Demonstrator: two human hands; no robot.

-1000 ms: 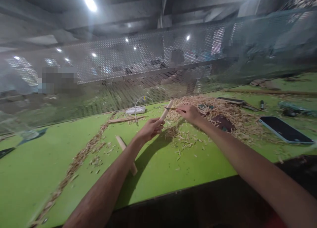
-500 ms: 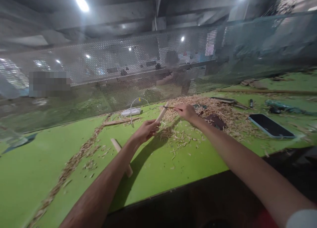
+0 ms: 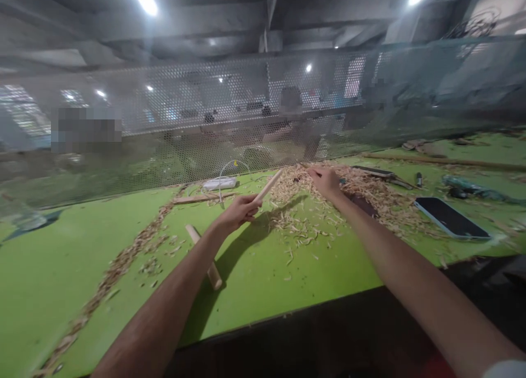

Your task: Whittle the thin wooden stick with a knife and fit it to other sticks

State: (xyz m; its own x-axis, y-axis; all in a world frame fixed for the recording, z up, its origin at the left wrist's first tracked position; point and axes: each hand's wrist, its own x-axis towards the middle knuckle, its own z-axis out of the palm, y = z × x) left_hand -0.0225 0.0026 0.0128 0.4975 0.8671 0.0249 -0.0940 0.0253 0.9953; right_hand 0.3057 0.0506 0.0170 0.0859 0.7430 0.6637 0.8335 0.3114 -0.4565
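My left hand (image 3: 239,212) is closed around a pale wooden stick (image 3: 269,186), which slants up and away over the green tabletop (image 3: 255,290). To its right, my right hand (image 3: 326,182) is closed on a slim carving knife (image 3: 304,165), of which only a thin, blurred bit shows past the fingers. The knife is apart from the stick. Under and beyond my right hand lies a heap of curly wood shavings (image 3: 296,187). A second wooden stick (image 3: 214,276) lies on the table, partly hidden by my left forearm.
A phone (image 3: 452,218) lies at the right, with a dark flat object (image 3: 373,171) beyond the heap. A white packet (image 3: 221,183) sits near the perforated screen (image 3: 184,131) along the back. A strip of wood chips (image 3: 123,263) crosses the left side. The table's front edge is close.
My right hand has moved right and slightly away from the stick, taking the knife off its end. My left hand has shifted slightly left, still holding the stick. The view has tilted slightly.
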